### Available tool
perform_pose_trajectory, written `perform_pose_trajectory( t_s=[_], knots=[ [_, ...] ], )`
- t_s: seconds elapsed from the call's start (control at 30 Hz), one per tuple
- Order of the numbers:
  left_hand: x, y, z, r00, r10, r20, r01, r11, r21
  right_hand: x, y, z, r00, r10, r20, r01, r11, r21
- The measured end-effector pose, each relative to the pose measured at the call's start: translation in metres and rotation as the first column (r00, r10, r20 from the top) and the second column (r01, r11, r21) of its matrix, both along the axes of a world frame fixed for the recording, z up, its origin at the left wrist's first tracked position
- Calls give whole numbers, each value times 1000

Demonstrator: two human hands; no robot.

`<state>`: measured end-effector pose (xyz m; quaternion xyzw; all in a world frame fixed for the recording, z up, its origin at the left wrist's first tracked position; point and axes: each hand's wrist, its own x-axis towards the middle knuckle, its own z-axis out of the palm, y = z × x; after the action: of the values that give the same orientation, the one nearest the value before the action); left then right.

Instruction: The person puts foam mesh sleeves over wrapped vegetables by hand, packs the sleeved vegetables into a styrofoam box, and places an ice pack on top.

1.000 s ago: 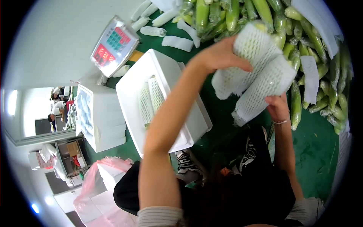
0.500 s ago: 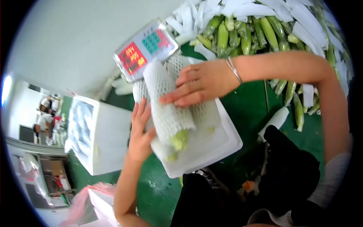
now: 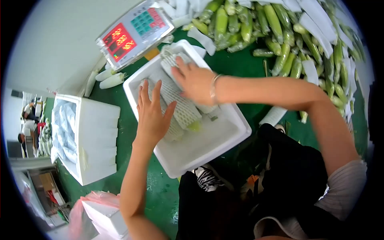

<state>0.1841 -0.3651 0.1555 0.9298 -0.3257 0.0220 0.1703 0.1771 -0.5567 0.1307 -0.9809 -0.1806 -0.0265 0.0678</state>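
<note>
A white tray (image 3: 208, 149) sits below a digital scale display (image 3: 134, 32). In it lie three long pale-green vegetables in white foam-net sleeves, side by side; the middle sleeved vegetable (image 3: 175, 96) shows its green end toward me. My left hand (image 3: 150, 118) is open, fingers spread, at the left sleeved vegetable (image 3: 173, 130). Stretched in from the right, my right hand (image 3: 196, 83) rests with parted fingers on the right sleeved vegetable (image 3: 170, 60), partly covering it. A bracelet is on that wrist.
Film-wrapped green vegetables (image 3: 272, 24) and white foam strips (image 3: 316, 22) are heaped at the upper right. A white foam box (image 3: 98, 138) with bagged contents stands left. One sleeved piece (image 3: 273, 115) lies by my leg. Other people (image 3: 30, 124) are far left.
The sleeved vegetables have gone down into the tray and now lie flat in a row. My right hand has shifted onto the right one; my left hand's fingers have spread. The red digits differ.
</note>
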Motion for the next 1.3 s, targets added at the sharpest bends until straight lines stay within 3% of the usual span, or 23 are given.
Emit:
perform_pose_trajectory(
  t_s=[0.03,0.1,0.13,0.2,0.3,0.37,0.4,0.43,0.47,0.5,0.53,0.57,0.67,0.73,0.8,0.93,1.03,1.1,1.13,1.2,1.23,1.27,1.3],
  knots=[
    [-5,-5,-3,1000,12,-20,-10,997,74,-6,15,-16,991,-70,117,98,961,-258],
    [-13,-11,-25,999,33,-20,-27,966,256,-10,25,-12,991,-130,-13,126,977,-175],
    [-13,-9,-40,1000,30,2,-29,932,360,-5,23,-16,997,-77,8,75,951,-298],
    [-17,-16,-29,995,71,-64,-45,938,345,-9,16,7,954,-103,-282,64,988,-143],
    [-11,-21,-15,999,30,-22,-20,932,362,-1,5,6,910,-62,-410,5,990,-138],
    [-1,-38,-4,999,-34,-4,34,999,-14,-4,-1,18,937,88,-337,-137,983,-124],
    [6,-52,-2,990,-132,-41,125,983,-137,-12,-14,18,982,126,-139,-108,986,128],
    [17,-56,-17,989,-134,-65,122,979,-164,-27,-36,18,993,99,58,-113,925,362],
    [22,-62,-37,987,-124,-98,102,973,-207,-47,-66,36,987,27,156,-71,956,285],
    [15,-73,-46,999,-38,-15,40,991,130,-60,-100,33,932,-91,350,-21,953,303],
    [16,-71,-67,994,-51,92,38,989,144,-78,-140,20,816,-179,550,-66,916,396],
    [19,-72,-67,998,-44,48,35,985,171,-99,-177,18,899,-337,281,147,835,530],
    [13,-73,-48,999,-36,-12,37,977,209,-176,-245,-29,902,-410,-138,429,887,170],
    [7,-69,-32,1000,-6,13,7,996,-94,-219,-263,-85,923,-239,-302,238,970,-42],
    [-9,-58,-5,991,13,134,11,985,-175,-243,-268,-124,945,-100,-313,56,987,-148],
    [-40,-11,19,972,235,26,-216,927,-306,-235,-266,-174,983,19,-185,-54,981,-187],
    [-74,-11,46,973,230,36,-194,888,-417,-233,-260,-145,957,-223,-187,229,973,11],
    [-92,-20,60,980,198,-34,-191,858,-477,-241,-256,-127,762,-560,-326,648,664,373],
    [-99,-28,64,987,126,-94,-157,857,-491,-240,-249,-108,693,-544,-473,712,414,567],
    [-108,-57,65,969,-94,-227,-44,842,-537,-233,-225,-62,652,-375,-659,617,-243,748],
    [-110,-72,66,928,-231,-292,27,824,-566,-227,-206,-40,721,-270,-639,494,-446,746],
    [-113,-89,65,895,-315,-315,87,817,-569,-222,-189,-23,813,-125,-568,445,-494,746],
    [-115,-102,61,894,-372,-250,176,805,-566,-221,-178,-16,832,-66,-551,497,-351,793]
  ],
)
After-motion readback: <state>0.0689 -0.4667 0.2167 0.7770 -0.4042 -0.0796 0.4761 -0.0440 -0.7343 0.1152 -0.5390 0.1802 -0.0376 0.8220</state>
